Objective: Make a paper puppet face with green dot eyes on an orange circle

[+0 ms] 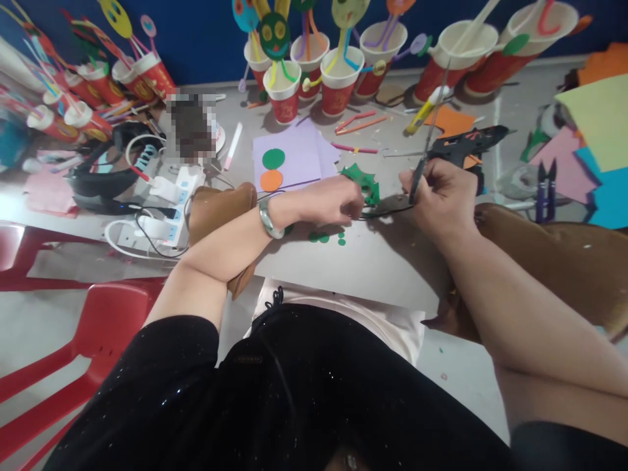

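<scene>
My right hand (449, 196) is closed round the black handles of a pair of scissors (430, 124); a thin blade points up and away from me. My left hand (333, 201) has its fingers curled in beside a green paper scrap with a jagged edge (364, 183). What those fingers hold, if anything, is hidden. Small green paper discs (321, 237) lie on the table just below the left hand. Behind it, a larger green circle (273, 158) and an orange circle (271, 180) rest on purple paper (294, 147).
A black glue gun (461, 145) lies behind my right hand. Red paper cups (338, 82) with pipe-cleaner figures line the back. A power strip (181, 203) stands left, coloured sheets (596, 118) right. Purple-handled cutters (545, 193) lie beside the brown cushion (554, 261).
</scene>
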The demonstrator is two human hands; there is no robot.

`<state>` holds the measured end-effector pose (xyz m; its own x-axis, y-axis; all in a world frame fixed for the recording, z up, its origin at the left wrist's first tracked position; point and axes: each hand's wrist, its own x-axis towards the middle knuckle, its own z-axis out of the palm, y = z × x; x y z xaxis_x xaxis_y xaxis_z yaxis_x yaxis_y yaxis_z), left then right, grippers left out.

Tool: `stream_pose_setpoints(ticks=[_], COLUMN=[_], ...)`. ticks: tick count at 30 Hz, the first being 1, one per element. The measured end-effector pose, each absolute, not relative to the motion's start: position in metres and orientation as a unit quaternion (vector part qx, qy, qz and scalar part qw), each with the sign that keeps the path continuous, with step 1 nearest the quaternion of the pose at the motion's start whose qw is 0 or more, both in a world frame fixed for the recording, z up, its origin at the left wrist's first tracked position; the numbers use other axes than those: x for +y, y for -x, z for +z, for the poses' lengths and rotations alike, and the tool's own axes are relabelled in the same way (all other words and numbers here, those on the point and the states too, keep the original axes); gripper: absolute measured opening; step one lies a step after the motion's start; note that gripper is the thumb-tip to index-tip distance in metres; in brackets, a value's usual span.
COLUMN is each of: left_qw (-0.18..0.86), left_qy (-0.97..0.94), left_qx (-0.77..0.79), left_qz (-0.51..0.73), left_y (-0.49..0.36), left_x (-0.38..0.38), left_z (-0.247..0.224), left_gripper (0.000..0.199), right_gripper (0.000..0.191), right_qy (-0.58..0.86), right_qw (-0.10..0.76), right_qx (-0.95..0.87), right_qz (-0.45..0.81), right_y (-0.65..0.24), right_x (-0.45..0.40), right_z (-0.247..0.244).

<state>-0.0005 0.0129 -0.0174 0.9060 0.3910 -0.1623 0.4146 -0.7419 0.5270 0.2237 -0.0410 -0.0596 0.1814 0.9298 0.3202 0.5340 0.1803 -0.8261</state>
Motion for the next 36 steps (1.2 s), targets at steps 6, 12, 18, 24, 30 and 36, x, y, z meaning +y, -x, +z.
stream_pose_setpoints(ticks=[6, 12, 18, 24, 30, 36], left_qw=[0.263, 0.237, 0.204, 0.193, 0.157, 0.172], left_qy=[-0.951, -0.955, -0.963, -0.964, -0.97, -0.972], left_qx=[0.134, 0.146, 0.133, 0.149, 0.147, 0.135], left_qz=[-0.086, -0.105, -0.113, -0.105, -0.114, -0.088], left_y=[0.005, 0.0, -0.005, -0.004, -0.003, -0.002], left_x=[0.008, 0.004, 0.001, -0.001, -0.001, 0.0], left_z=[-0.009, -0.009, -0.014, -0.016, -0.017, -0.021], left_gripper=[0.028, 0.027, 0.028, 0.025, 0.025, 0.027], right_gripper=[0.061, 0.055, 0.06, 0.056, 0.058, 0.057], right_qy=[0.601, 0.607, 0.603, 0.604, 0.6, 0.602], right_qw=[0.473, 0.465, 0.473, 0.476, 0.477, 0.469], right_qx=[-0.61, -0.608, -0.608, -0.601, -0.605, -0.609], right_qz=[0.209, 0.215, 0.208, 0.217, 0.217, 0.213], right_y=[-0.225, -0.227, -0.226, -0.223, -0.224, -0.225], right_x=[-0.042, -0.042, -0.042, -0.043, -0.042, -0.042], right_z=[-0.061, -0.065, -0.065, -0.064, -0.064, -0.064])
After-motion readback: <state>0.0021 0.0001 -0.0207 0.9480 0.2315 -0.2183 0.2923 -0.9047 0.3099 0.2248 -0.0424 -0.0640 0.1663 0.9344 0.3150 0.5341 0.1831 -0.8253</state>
